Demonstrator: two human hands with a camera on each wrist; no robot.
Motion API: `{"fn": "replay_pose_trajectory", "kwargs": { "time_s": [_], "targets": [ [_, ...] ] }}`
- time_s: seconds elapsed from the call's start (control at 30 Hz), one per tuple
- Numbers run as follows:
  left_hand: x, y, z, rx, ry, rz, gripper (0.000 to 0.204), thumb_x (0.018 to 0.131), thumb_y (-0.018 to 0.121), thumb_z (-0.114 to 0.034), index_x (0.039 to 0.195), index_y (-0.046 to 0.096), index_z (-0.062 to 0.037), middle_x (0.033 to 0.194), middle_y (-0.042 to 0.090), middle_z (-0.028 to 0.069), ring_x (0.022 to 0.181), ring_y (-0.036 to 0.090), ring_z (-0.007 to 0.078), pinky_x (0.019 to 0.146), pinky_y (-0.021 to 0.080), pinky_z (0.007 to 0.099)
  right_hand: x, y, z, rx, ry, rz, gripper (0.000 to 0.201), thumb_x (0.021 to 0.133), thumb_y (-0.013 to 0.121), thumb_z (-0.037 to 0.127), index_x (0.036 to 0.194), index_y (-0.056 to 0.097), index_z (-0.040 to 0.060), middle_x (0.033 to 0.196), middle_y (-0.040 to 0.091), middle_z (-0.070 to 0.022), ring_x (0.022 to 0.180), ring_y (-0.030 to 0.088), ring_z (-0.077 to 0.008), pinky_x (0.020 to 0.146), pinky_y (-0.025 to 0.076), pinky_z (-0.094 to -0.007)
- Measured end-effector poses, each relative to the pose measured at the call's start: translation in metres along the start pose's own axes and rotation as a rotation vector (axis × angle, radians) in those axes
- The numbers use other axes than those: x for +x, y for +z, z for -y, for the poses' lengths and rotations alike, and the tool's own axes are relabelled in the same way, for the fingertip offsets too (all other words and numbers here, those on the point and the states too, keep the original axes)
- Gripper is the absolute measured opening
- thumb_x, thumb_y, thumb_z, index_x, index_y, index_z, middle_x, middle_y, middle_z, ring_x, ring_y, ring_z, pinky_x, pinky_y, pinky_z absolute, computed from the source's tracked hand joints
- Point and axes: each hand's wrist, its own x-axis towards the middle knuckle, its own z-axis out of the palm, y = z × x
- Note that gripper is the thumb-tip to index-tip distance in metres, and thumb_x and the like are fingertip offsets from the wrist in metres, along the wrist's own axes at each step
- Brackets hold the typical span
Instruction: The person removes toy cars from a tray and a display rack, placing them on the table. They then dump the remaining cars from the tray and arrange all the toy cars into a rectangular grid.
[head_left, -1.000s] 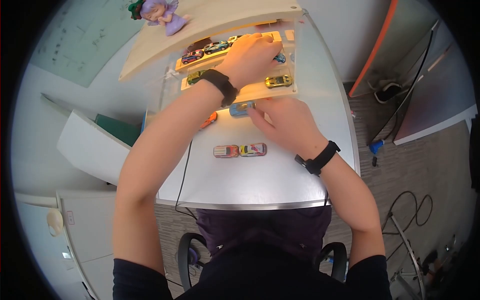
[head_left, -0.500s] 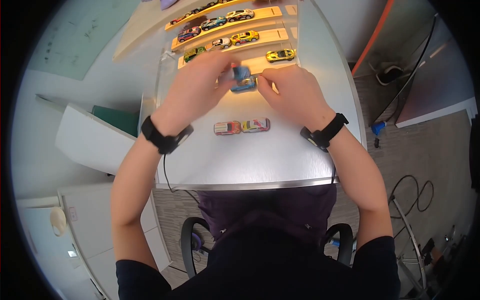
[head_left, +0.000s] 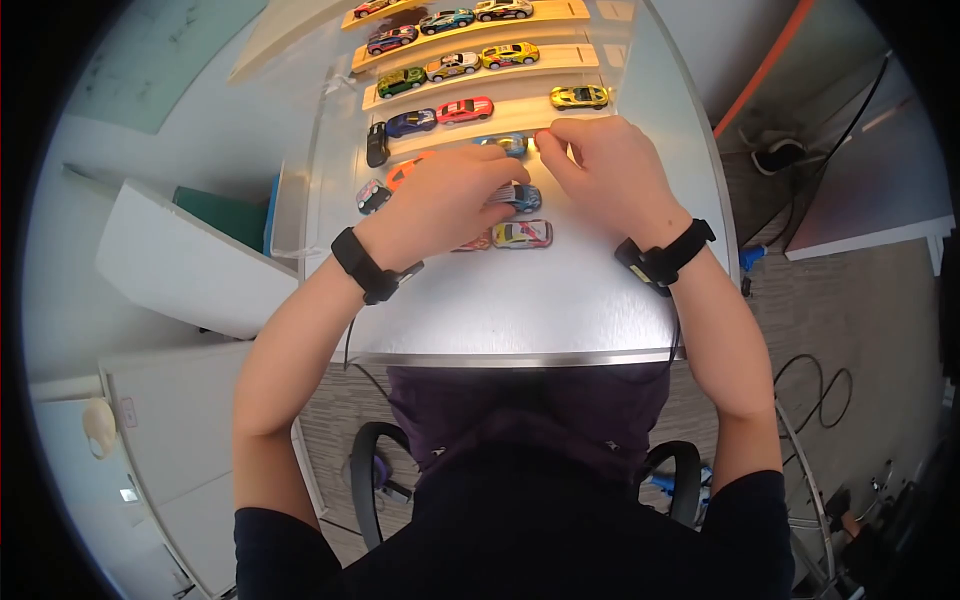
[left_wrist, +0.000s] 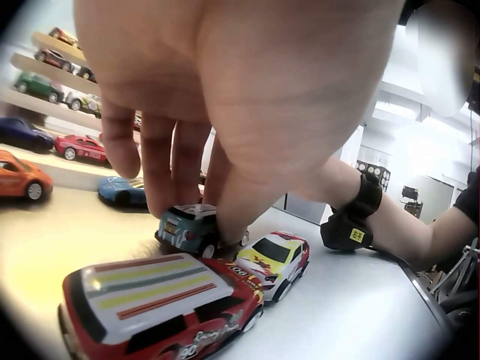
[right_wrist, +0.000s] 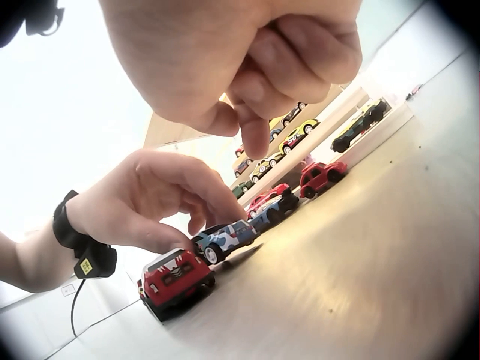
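Observation:
My left hand (head_left: 440,200) pinches a blue-grey toy car (head_left: 526,198) between thumb and fingers. In the right wrist view this car is tilted close over the table, beside a red striped toy car (right_wrist: 178,281). A white-and-yellow toy car (head_left: 523,235) stands end to end with the striped one, just nearer the body than the held car. Past the left fingertips a blue toy car (head_left: 510,146) is partly covered. My right hand (head_left: 618,170) hangs with loosely curled fingers, nothing seen in its grasp. A red toy car (right_wrist: 322,180) stands on the table beyond those fingers.
Wooden display steps (head_left: 550,55) at the back hold rows of toy cars, with a gold-yellow car (head_left: 579,97) alone at the right of the lowest step. A black car (head_left: 377,144), an orange car (head_left: 402,172) and a pale pink car (head_left: 373,196) stand left. Cables run from both wrists.
My left hand has come down from the display steps with the blue-grey car and lowered it beside the striped and white-and-yellow cars. The right hand stays near the blue car; the head view has shifted.

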Motion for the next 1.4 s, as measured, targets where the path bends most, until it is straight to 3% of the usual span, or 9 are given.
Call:
{"fn": "replay_pose_trajectory", "kwargs": {
  "time_s": [0.13, 0.43, 0.53, 0.63, 0.73, 0.83, 0.93, 1.33, 1.4],
  "targets": [
    [0.001, 0.000, 0.001, -0.008, 0.008, -0.020, 0.034, 0.090, 0.087, -0.017, 0.121, 0.075, -0.0115, 0.106, 0.071, 0.0075, 0.103, 0.071, 0.0302, 0.089, 0.058, 0.0425, 0.002, -0.006, 0.008, -0.040, 0.046, 0.034, 0.029, 0.100, 0.066, 0.026, 0.080, 0.076, 0.0069, 0.067, 0.069, -0.0111, 0.063, 0.069, -0.0324, 0.062, 0.056, -0.0433],
    [0.005, 0.001, -0.004, -0.086, -0.061, 0.074, 0.029, 0.093, 0.084, -0.018, 0.119, 0.077, -0.0086, 0.108, 0.071, 0.0076, 0.104, 0.071, 0.0309, 0.091, 0.058, 0.0421, 0.001, -0.004, 0.006, -0.016, 0.050, 0.052, 0.030, 0.100, 0.067, 0.028, 0.078, 0.075, 0.0085, 0.065, 0.068, -0.0106, 0.062, 0.069, -0.0322, 0.062, 0.056, -0.0429],
    [0.003, 0.001, -0.001, -0.063, -0.028, 0.035, 0.027, 0.095, 0.083, -0.018, 0.119, 0.077, -0.0079, 0.108, 0.072, 0.0084, 0.103, 0.071, 0.0311, 0.091, 0.058, 0.0420, -0.001, -0.001, 0.000, -0.012, -0.005, 0.020, 0.027, 0.102, 0.067, 0.027, 0.090, 0.079, 0.0066, 0.060, 0.060, -0.0129, 0.053, 0.060, -0.0306, 0.055, 0.046, -0.0433],
    [0.003, 0.000, 0.001, -0.118, -0.056, 0.091, 0.025, 0.100, 0.076, -0.020, 0.121, 0.076, -0.0071, 0.110, 0.070, 0.0106, 0.108, 0.070, 0.0330, 0.092, 0.059, 0.0442, -0.001, 0.002, -0.002, 0.002, -0.006, 0.016, 0.025, 0.101, 0.067, 0.027, 0.095, 0.081, 0.0069, 0.062, 0.062, -0.0129, 0.054, 0.061, -0.0307, 0.056, 0.047, -0.0426],
    [0.002, 0.002, 0.000, -0.123, -0.051, 0.054, 0.024, 0.096, 0.081, -0.017, 0.118, 0.077, -0.0066, 0.105, 0.072, 0.0093, 0.103, 0.070, 0.0315, 0.091, 0.058, 0.0419, 0.000, 0.002, -0.002, 0.002, -0.002, 0.027, 0.025, 0.101, 0.067, 0.027, 0.099, 0.083, 0.0070, 0.063, 0.064, -0.0129, 0.055, 0.062, -0.0310, 0.056, 0.047, -0.0424],
    [0.001, 0.002, 0.001, -0.128, -0.023, 0.047, 0.024, 0.096, 0.081, -0.016, 0.118, 0.077, -0.0059, 0.106, 0.072, 0.0100, 0.104, 0.070, 0.0319, 0.091, 0.058, 0.0419, 0.000, -0.001, 0.003, -0.032, 0.026, 0.039, 0.031, 0.099, 0.067, 0.029, 0.077, 0.074, 0.0082, 0.065, 0.068, -0.0115, 0.062, 0.069, -0.0327, 0.061, 0.056, -0.0443],
    [0.001, 0.002, -0.002, -0.132, -0.056, 0.062, 0.024, 0.097, 0.081, -0.015, 0.118, 0.077, -0.0053, 0.106, 0.072, 0.0106, 0.104, 0.070, 0.0320, 0.091, 0.058, 0.0420, 0.001, -0.001, 0.003, -0.045, 0.026, 0.043, 0.031, 0.099, 0.067, 0.029, 0.077, 0.074, 0.0080, 0.065, 0.069, -0.0116, 0.063, 0.070, -0.0328, 0.062, 0.057, -0.0446],
    [0.001, 0.000, -0.001, -0.216, -0.080, -0.010, 0.021, 0.102, 0.076, -0.019, 0.118, 0.077, -0.0052, 0.109, 0.075, 0.0116, 0.101, 0.073, 0.0304, 0.089, 0.059, 0.0410, 0.000, -0.002, 0.005, -0.028, 0.024, 0.045, 0.030, 0.099, 0.068, 0.028, 0.078, 0.075, 0.0079, 0.066, 0.069, -0.0121, 0.065, 0.071, -0.0333, 0.062, 0.057, -0.0449],
    [0.001, -0.002, 0.002, -0.181, -0.069, -0.002, 0.021, 0.102, 0.076, -0.018, 0.118, 0.077, -0.0053, 0.107, 0.076, 0.0116, 0.099, 0.074, 0.0294, 0.089, 0.059, 0.0406, -0.001, 0.000, 0.001, -0.027, 0.031, 0.055, 0.024, 0.100, 0.068, 0.028, 0.092, 0.080, 0.0083, 0.065, 0.067, -0.0125, 0.061, 0.067, -0.0327, 0.060, 0.053, -0.0438]
  ]
}}
